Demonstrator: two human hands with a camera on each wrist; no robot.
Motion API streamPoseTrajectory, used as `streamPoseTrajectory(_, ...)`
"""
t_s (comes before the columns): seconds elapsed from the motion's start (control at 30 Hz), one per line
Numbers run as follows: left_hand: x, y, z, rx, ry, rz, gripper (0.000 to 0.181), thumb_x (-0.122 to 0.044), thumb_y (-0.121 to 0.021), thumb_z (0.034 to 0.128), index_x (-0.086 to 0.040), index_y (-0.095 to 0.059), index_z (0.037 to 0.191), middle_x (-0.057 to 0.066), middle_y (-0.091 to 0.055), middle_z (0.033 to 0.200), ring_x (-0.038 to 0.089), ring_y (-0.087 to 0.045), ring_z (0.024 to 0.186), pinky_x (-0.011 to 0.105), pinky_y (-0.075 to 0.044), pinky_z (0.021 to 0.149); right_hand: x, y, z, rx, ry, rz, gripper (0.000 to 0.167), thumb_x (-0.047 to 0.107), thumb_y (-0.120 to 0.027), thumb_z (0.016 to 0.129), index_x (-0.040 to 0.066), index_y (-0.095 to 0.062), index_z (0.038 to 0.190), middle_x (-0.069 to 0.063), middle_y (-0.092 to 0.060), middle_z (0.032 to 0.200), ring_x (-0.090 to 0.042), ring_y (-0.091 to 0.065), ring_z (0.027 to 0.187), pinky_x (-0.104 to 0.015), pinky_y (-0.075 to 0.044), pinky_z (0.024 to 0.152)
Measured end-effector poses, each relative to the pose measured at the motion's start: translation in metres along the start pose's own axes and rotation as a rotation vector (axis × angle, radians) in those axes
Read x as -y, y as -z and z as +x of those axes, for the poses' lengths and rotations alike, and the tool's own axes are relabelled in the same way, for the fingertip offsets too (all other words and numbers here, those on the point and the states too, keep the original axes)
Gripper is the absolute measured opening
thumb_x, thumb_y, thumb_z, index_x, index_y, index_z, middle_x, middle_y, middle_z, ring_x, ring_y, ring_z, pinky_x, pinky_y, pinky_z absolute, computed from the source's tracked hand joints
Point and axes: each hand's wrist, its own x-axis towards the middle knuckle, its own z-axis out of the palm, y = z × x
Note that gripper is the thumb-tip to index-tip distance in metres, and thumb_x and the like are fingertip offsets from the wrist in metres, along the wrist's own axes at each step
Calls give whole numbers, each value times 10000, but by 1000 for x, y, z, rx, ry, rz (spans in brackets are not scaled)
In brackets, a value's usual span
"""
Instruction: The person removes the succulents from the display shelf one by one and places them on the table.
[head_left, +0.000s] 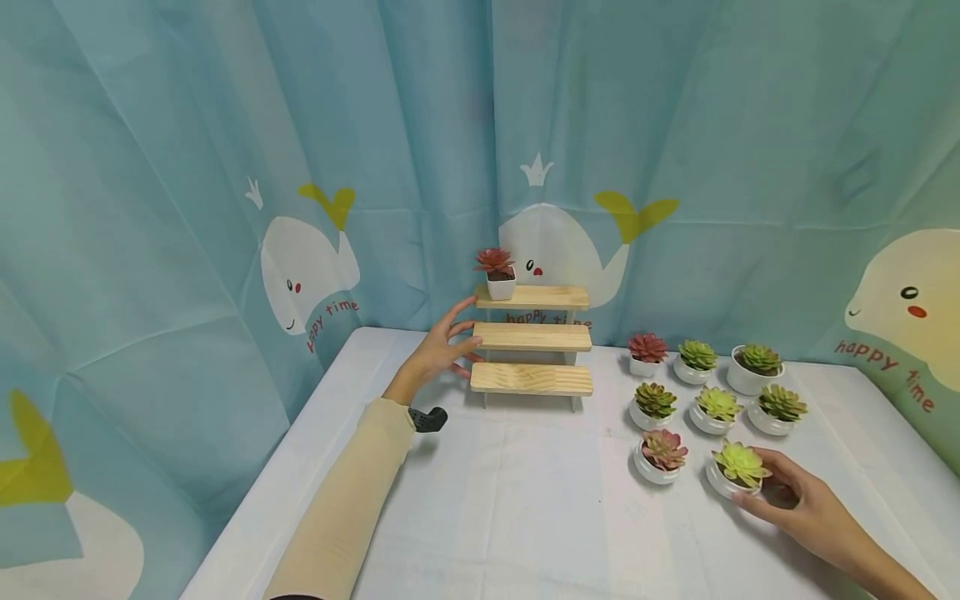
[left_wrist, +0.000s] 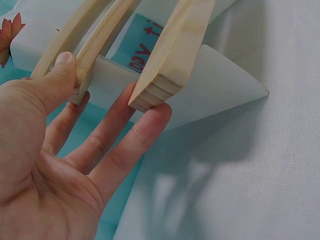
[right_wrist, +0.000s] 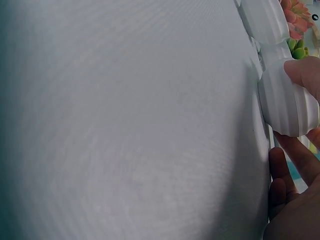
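My left hand (head_left: 437, 352) touches the left ends of a three-tier wooden shelf stand (head_left: 532, 337). In the left wrist view the thumb lies on one plank's end, and the spread, fairly straight fingers rest against the plank ends. A red succulent (head_left: 495, 260) in a square white pot stands at the left of the top tier. At the right, my right hand (head_left: 813, 508) pinches a bright green succulent (head_left: 739, 467) by its round white pot (right_wrist: 287, 102), thumb on the near side, fingers beyond. Whether that pot touches the table is hard to tell.
Several other potted succulents stand in rows on the right: a pink one (head_left: 663, 450), a dark green one (head_left: 655, 400), a light green one (head_left: 718, 404) and a red one (head_left: 647, 348) among them. A white cloth (head_left: 525, 500) covers the table. Behind hangs a blue curtain (head_left: 420, 125).
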Motion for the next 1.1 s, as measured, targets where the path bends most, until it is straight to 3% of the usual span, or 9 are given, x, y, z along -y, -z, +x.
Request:
streamPoseTrajectory(0.13, -2, -1, 0, -3, 4, 5, 762, -188, -665, 1029, -445, -251, 1615, 175, -276, 1654, 454, -679, 1081, 531, -631, 673, -1, 0, -1, -11, 19, 13, 656, 284, -811, 916, -24, -514, 1413, 30, -647, 1143, 87, -542, 880, -200, -498, 671)
streamPoseTrajectory(0.23, -1, -1, -1, -8, 7, 1, 765, -180, -667, 1027, -450, -256, 1612, 174, -273, 1655, 455, -664, 1121, 507, -634, 651, -1, 0, -1, -3, 43, 12, 637, 261, -813, 914, -25, -516, 1400, 57, -640, 1118, 80, -551, 882, -204, -504, 677)
streamPoseTrajectory(0.37, -1, -1, 0, -4, 1, -11, 767, -173, -668, 1026, -445, -258, 1614, 185, -255, 1661, 497, -587, 1234, 475, -635, 628, 1, 4, 1, 13, 82, 13, 655, 199, -822, 900, -30, -471, 1403, -134, -665, 1169, 91, -553, 885, -195, -510, 680)
streamPoseTrajectory(0.53, -2, -1, -1, -8, 8, -5, 763, -184, -667, 1027, -449, -257, 1613, 170, -272, 1657, 491, -634, 1158, 472, -636, 637, 2, 11, 5, 65, 130, 68, 710, 137, -819, 896, -37, -389, 1433, -259, -624, 1248, 127, -550, 937, -210, -554, 695)
streamPoseTrajectory(0.7, -3, -1, 0, -9, 4, 1, 759, -186, -663, 1030, -447, -255, 1614, 168, -288, 1651, 456, -685, 1058, 479, -636, 645, 1, 22, 10, 84, 209, 101, 724, 63, -823, 872, -22, -382, 1440, 191, -534, 1282, 124, -555, 967, -231, -573, 688)
streamPoseTrajectory(0.73, -3, -1, 0, -10, 5, 0, 758, -186, -664, 1029, -450, -258, 1612, 166, -290, 1650, 451, -690, 1045, 481, -636, 645, 2, 24, 10, 97, 215, 100, 727, 61, -820, 874, -13, -375, 1445, 214, -517, 1271, 121, -559, 968, -234, -572, 686)
streamPoseTrajectory(0.8, -3, -1, 0, -9, 5, -1, 759, -183, -665, 1028, -450, -260, 1612, 171, -291, 1649, 447, -697, 1022, 491, -635, 647, 3, 31, 11, 128, 216, 94, 730, 66, -809, 888, 4, -356, 1458, 132, -546, 1325, 113, -564, 964, -241, -570, 685)
streamPoseTrajectory(0.93, -3, -2, 0, -9, 7, 1, 761, -183, -672, 1024, -456, -268, 1607, 172, -291, 1650, 430, -688, 1061, 520, -632, 661, 7, 46, 13, 194, 204, 65, 731, 78, -775, 925, 16, -311, 1487, -305, -571, 1306, 65, -602, 951, -255, -569, 684)
streamPoseTrajectory(1.1, -5, -2, -1, -14, 12, 1, 768, -178, -675, 1021, -455, -266, 1609, 184, -283, 1652, 466, -686, 1016, 548, -627, 680, 15, 64, 18, 191, 214, -5, 737, 99, -782, 923, 3, -303, 1474, -351, -567, 1298, 37, -618, 938, -256, -568, 671)
